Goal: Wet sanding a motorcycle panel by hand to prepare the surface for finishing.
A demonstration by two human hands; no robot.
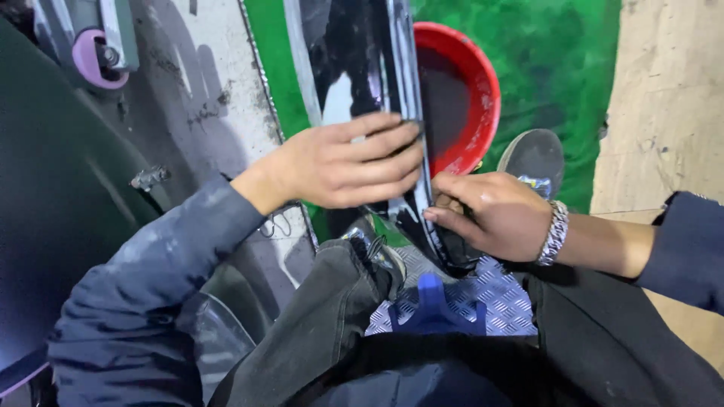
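A long glossy black panel (354, 53) runs from the top of the head view down toward my knees. My left hand (339, 166) lies flat on its surface with fingers together, pressing against it. My right hand (490, 215), with a silver chain bracelet on the wrist, grips the panel's lower right edge, fingers curled around it. Whether a cloth or pad sits under either hand is hidden.
A red bucket (483, 90) with dark liquid stands just right of the panel on green matting (558, 53). My shoe (535, 154) rests beside it. A blue stool (437, 305) sits on metal tread plate (505, 298) between my legs. A purple wheel (98, 56) is top left.
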